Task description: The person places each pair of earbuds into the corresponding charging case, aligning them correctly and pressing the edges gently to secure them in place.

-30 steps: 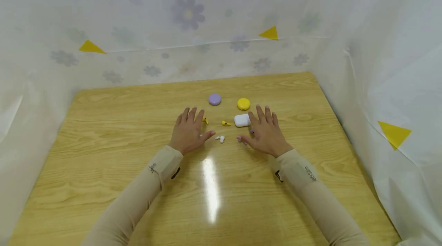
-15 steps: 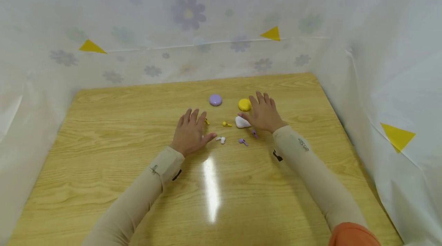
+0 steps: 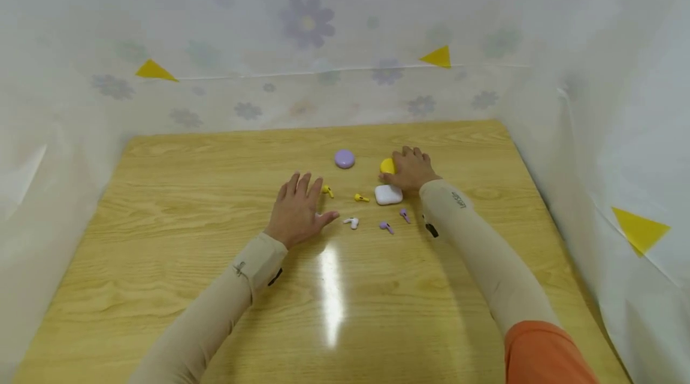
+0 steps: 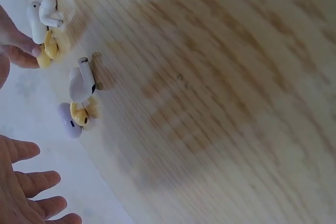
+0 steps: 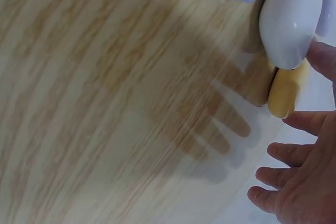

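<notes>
My right hand (image 3: pixel 412 169) pinches a round yellow earbud case (image 3: pixel 386 166) between thumb and index finger at the back right. Just in front of that lies a white earbud case (image 3: pixel 389 194). A lilac earbud case (image 3: pixel 344 159) sits further left. My left hand (image 3: pixel 296 210) is spread over the table, fingers straight, holding nothing. Beside its fingertips is one yellow earbud (image 3: pixel 327 191); a second yellow earbud (image 3: pixel 361 197) lies to the right. A white earbud (image 3: pixel 352 223) is near the left thumb. Two lilac earbuds (image 3: pixel 386 227) rest before the white case.
The wooden table (image 3: pixel 215 162) is bounded by a flower-printed white sheet (image 3: pixel 307 96) at the back and white sheeting on both sides. Yellow triangles (image 3: pixel 640 229) are stuck on the sheeting. A bright reflection runs down the tabletop's middle.
My right hand has moved away from the lilac earbuds and white case, back to the yellow case, and its fingers have closed about it. The left hand stays nearly still.
</notes>
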Demonstrator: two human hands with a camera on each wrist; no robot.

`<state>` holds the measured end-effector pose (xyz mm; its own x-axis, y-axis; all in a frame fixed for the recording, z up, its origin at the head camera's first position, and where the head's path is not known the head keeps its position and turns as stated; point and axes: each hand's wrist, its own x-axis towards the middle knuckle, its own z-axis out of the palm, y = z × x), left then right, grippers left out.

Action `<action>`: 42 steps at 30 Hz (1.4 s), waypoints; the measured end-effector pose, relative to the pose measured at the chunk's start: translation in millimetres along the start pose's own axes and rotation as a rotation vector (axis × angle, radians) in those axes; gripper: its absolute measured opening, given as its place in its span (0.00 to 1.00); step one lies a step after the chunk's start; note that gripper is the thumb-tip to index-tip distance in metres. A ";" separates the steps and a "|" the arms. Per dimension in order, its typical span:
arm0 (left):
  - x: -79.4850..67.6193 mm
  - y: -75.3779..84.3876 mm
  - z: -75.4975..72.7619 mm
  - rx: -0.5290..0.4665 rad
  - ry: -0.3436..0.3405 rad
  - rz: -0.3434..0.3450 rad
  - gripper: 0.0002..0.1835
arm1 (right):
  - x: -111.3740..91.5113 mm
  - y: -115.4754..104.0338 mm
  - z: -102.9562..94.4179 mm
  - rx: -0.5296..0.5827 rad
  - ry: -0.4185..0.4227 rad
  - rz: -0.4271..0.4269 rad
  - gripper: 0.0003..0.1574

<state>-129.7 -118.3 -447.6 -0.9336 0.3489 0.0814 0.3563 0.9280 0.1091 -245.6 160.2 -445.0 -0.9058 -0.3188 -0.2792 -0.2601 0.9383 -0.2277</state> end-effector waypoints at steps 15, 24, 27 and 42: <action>-3.5 4.7 2.3 0.021 0.032 0.031 0.44 | -1.4 7.9 8.7 -0.039 0.029 -0.025 0.38; -4.4 4.6 2.8 0.021 0.035 0.039 0.43 | -6.6 6.8 6.0 -0.034 0.062 -0.035 0.38; -5.1 3.6 2.5 0.020 0.034 0.040 0.43 | -8.9 5.1 5.1 -0.024 0.100 -0.056 0.38; -5.0 3.2 0.9 -0.123 0.078 0.050 0.36 | -40.6 -29.8 2.3 -0.025 0.434 -0.349 0.35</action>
<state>-124.0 -117.0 -448.5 -0.9107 0.3782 0.1661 0.4084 0.8850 0.2236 -200.3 144.8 -429.0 -0.8179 -0.5318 0.2197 -0.5723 0.7917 -0.2140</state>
